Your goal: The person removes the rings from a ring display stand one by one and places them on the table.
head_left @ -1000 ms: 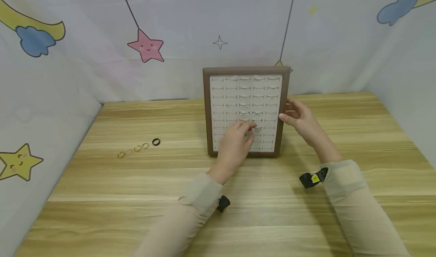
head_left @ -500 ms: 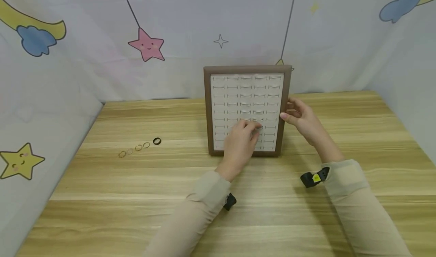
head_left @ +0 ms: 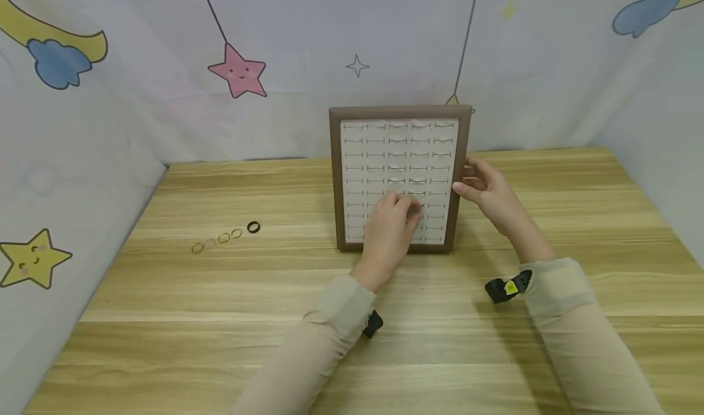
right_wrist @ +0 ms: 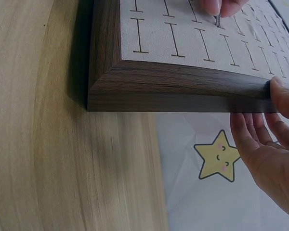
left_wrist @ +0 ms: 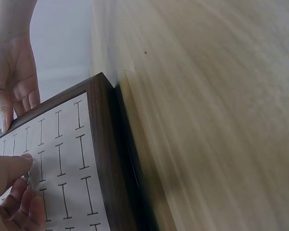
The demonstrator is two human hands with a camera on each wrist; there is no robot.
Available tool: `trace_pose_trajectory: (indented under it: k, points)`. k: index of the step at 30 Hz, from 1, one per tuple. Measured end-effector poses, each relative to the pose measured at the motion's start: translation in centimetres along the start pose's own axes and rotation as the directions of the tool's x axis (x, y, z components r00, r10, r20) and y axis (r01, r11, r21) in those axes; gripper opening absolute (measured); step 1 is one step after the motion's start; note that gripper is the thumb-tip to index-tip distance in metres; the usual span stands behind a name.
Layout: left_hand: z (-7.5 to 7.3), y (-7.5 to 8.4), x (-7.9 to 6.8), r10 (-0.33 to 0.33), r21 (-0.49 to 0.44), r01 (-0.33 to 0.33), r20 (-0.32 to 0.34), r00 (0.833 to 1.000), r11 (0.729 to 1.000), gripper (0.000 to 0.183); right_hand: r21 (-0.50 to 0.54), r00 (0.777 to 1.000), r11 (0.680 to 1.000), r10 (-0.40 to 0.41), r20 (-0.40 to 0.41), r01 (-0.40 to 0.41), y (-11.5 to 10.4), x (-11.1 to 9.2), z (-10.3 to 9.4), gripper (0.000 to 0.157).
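A framed ring display board [head_left: 363, 158] stands upright on the table, its white face lined with rows of short slots. My left hand [head_left: 387, 228] is in front of its lower middle. Between thumb and fingertip it pinches a small silvery ring [right_wrist: 218, 20], held at one of the slots; how far the ring sits in the slot I cannot tell. The fingers mostly cover the ring in the left wrist view. On the board's right side, my right hand [head_left: 489, 195] grips the brown frame [right_wrist: 183, 86], thumb at the front and fingers behind.
To the left on the wooden table [head_left: 275, 305], a black ring [head_left: 253, 227] lies at the end of a slanting row with several thin rings, among them a gold ring [head_left: 223, 238]. Behind the table hangs a white printed cloth [head_left: 302, 54].
My left hand has moved a little right across the board, then stayed almost in place over the last half second. My right hand keeps its grip on the frame.
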State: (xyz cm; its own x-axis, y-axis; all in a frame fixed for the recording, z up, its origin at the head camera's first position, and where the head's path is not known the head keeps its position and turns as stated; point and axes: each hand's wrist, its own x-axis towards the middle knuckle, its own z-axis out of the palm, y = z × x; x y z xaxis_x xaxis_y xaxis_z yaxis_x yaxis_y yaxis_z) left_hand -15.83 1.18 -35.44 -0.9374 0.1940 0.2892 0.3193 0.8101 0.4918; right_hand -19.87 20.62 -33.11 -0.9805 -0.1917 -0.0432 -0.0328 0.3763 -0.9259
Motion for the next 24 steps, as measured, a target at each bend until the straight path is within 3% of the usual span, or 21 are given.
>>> trace_pose_trajectory:
  k: [14, 20, 24]
  points:
    - [-0.7, -0.6, 0.1, 0.032, -0.059, -0.029, 0.051, 0.998, 0.998, 0.011, 0.010, 1.000, 1.000, 0.002, 0.004, -0.002, 0.3, 0.0, 0.0, 0.066]
    - [-1.8, -0.9, -0.2, 0.029, -0.135, -0.018, 0.080, 0.996, 0.991, 0.011, 0.002, 1.000, 1.000, 0.004, 0.005, -0.004, 0.4, 0.0, -0.1, 0.067]
    - [-3.2, -1.4, -0.3, -0.013, -0.174, 0.024, 0.068, 0.998, 0.984, 0.010, -0.005, 1.000, 1.000, 0.007, 0.007, -0.007, 0.3, 0.0, -0.1, 0.067]
